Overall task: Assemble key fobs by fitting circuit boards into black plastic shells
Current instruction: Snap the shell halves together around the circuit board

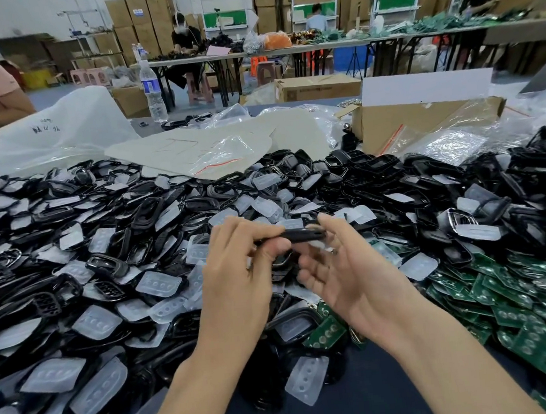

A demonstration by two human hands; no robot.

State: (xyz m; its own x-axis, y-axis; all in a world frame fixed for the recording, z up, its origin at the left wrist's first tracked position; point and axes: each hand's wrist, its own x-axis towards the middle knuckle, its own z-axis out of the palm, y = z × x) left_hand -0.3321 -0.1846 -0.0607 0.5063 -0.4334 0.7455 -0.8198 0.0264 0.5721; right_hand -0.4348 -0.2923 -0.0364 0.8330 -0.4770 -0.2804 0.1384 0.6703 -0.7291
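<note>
Shell (301, 235) edge-on; left hand (238, 277), right hand (344, 266) pinching

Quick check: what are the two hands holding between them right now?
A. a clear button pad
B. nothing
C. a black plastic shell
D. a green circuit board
C: the left hand and the right hand pinch opposite ends of one black plastic shell, seen edge-on.

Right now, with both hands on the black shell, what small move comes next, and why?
Probably the right hand releases and picks a green circuit board from the pile beside it: both it and the left hand pinch the thin black plastic shell edge-on, and no board shows in either.
</note>
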